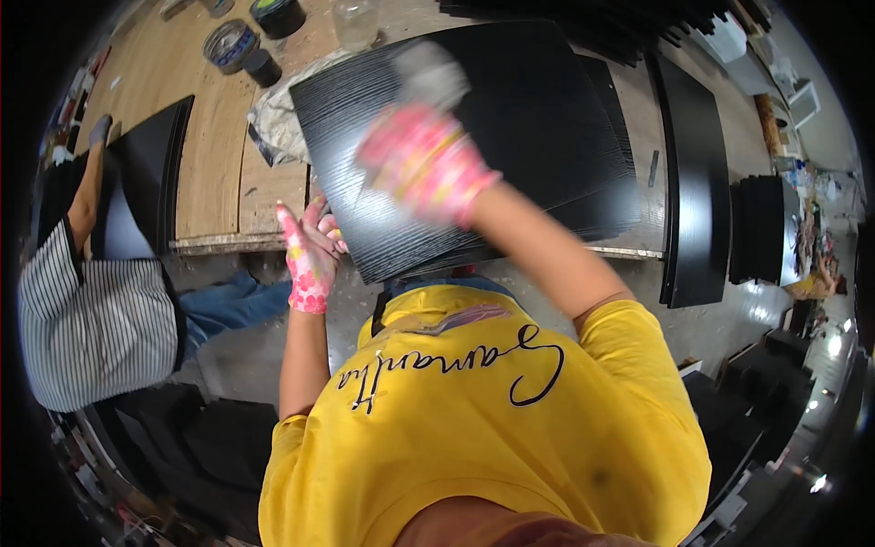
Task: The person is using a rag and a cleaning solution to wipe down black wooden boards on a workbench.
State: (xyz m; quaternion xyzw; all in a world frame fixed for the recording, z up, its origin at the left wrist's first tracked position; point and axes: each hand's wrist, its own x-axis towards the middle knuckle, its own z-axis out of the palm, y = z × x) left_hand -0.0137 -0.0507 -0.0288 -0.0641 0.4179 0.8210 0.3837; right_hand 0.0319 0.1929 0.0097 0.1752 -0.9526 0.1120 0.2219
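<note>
A black wood-grained panel [519, 118] lies before me on the wooden workbench [214, 182], its near edge overhanging the bench. My right hand [424, 164], in a pink-and-yellow patterned glove and blurred by motion, is closed on a greyish-white rag [433, 75] over the panel's left part. At the panel's left edge is my left hand [312, 251], in a matching glove, its thumb and fingers apart. Some of its fingertips meet the edge, partly hidden there. Another black panel [612, 118] shows from beneath the first one.
A crumpled pale cloth [281, 118] lies left of the panel, with a tin [230, 46], a dark tub [277, 16] and a clear jar [355, 23] beyond. Black boards [697, 182] stand at the right. At the left, a person in a striped shirt [100, 328] handles dark panels [146, 182].
</note>
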